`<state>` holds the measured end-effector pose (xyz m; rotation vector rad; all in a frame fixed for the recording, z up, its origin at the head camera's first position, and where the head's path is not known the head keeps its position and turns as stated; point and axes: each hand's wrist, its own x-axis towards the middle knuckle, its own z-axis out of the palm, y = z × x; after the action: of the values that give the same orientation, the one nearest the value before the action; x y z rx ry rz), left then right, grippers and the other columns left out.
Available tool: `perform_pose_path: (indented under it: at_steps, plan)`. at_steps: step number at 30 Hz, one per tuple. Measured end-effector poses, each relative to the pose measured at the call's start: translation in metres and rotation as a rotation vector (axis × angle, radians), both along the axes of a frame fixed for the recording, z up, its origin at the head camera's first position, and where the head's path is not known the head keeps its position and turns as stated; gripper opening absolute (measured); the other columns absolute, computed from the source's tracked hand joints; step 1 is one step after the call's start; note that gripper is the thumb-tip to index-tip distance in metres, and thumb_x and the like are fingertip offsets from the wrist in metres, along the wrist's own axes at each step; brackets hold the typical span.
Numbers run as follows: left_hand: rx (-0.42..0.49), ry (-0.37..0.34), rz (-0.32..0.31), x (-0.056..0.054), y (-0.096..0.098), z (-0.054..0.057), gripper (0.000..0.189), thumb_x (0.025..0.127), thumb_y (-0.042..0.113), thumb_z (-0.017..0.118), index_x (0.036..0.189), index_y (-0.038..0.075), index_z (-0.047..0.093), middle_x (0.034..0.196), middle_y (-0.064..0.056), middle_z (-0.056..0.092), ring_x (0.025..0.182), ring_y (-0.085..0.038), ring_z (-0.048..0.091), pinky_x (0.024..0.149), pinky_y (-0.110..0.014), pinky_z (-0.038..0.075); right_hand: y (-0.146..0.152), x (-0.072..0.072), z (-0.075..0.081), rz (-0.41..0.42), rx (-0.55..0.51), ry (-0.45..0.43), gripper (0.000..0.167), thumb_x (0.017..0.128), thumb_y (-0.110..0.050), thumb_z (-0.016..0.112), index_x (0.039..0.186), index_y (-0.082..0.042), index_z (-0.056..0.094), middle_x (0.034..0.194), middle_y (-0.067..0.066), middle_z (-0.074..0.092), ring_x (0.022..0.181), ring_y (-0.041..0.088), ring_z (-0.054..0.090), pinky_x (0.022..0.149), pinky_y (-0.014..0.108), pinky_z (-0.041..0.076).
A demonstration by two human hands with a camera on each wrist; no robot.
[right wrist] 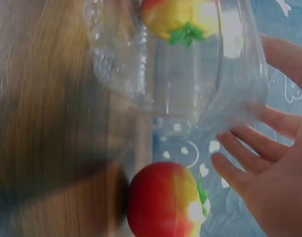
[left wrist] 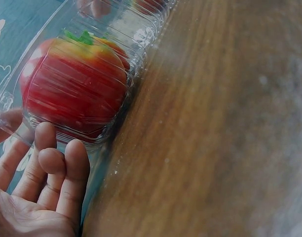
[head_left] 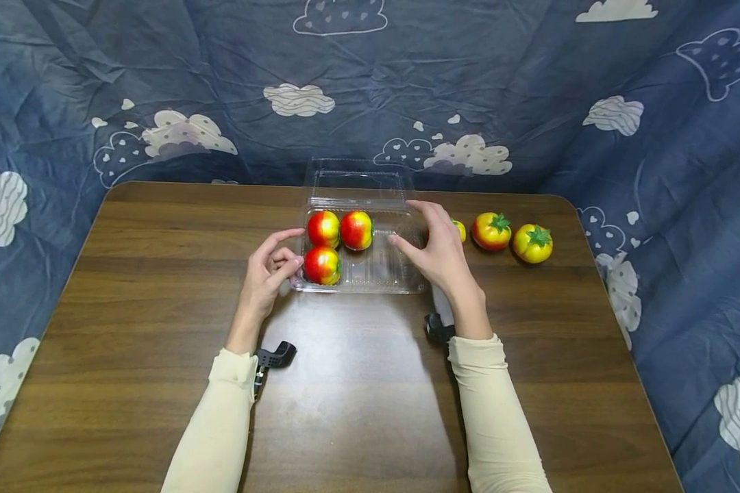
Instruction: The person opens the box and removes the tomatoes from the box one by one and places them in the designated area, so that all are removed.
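A clear plastic clamshell box (head_left: 379, 263) lies on the table with its lid (head_left: 360, 179) raised at the back. Three red-and-yellow tomato-like fruits (head_left: 355, 230) with green leafy tops sit in its left and middle part. My left hand (head_left: 264, 270) is at the box's left wall, fingertips right at the plastic beside the front fruit (left wrist: 74, 89), with its other fingers loosely bent. At the right end, my right hand (head_left: 440, 250) spreads its thumb over the box, while its fingers (right wrist: 259, 148) reach along the outside of the wall. Neither hand holds a fruit.
Right of the box, a row of loose fruits stands on the wooden table (head_left: 358, 390): one partly hidden fruit (head_left: 460, 230) behind my right hand, a redder one (head_left: 490, 231) and a yellower one (head_left: 533, 244). A blue cloud-patterned cloth (head_left: 240, 82) hangs behind the table's back edge.
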<state>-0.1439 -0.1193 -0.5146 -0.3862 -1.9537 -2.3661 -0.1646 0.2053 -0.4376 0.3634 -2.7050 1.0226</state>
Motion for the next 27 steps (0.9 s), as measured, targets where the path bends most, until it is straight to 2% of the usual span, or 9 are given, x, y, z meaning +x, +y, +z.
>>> perform_pose_path:
  at_steps: [10,20,27]
  plan:
    - [0.004,0.007,-0.002,0.001,0.000,0.000,0.046,0.095,-0.008,0.065,0.140,-0.004,0.060,0.075,-0.003,0.067,0.059,-0.013,0.058,0.056,-0.020,0.051,-0.023,-0.001,-0.003,0.053,-0.014,-0.056,0.064,0.092,-0.030,0.083,0.146,-0.007,0.058,0.145,0.014,0.059,0.135,0.032,0.055,0.116,0.052,0.043]
    - [-0.005,-0.008,0.009,0.001,-0.002,0.001,0.046,0.095,-0.009,0.065,0.140,-0.003,0.060,0.074,-0.003,0.066,0.061,-0.012,0.058,0.058,-0.019,0.050,-0.049,-0.003,-0.006,0.125,-0.039,-0.057,0.059,0.091,-0.026,0.083,0.142,-0.006,0.060,0.140,0.013,0.062,0.131,0.033,0.058,0.114,0.050,0.045]
    - [0.007,-0.013,-0.008,0.000,0.000,0.002,0.047,0.095,-0.010,0.065,0.141,-0.003,0.060,0.074,-0.004,0.066,0.061,-0.014,0.058,0.057,-0.020,0.051,-0.059,-0.006,-0.013,0.081,-0.076,-0.109,0.061,0.090,-0.027,0.084,0.143,-0.010,0.060,0.140,0.011,0.064,0.128,0.032,0.060,0.110,0.046,0.051]
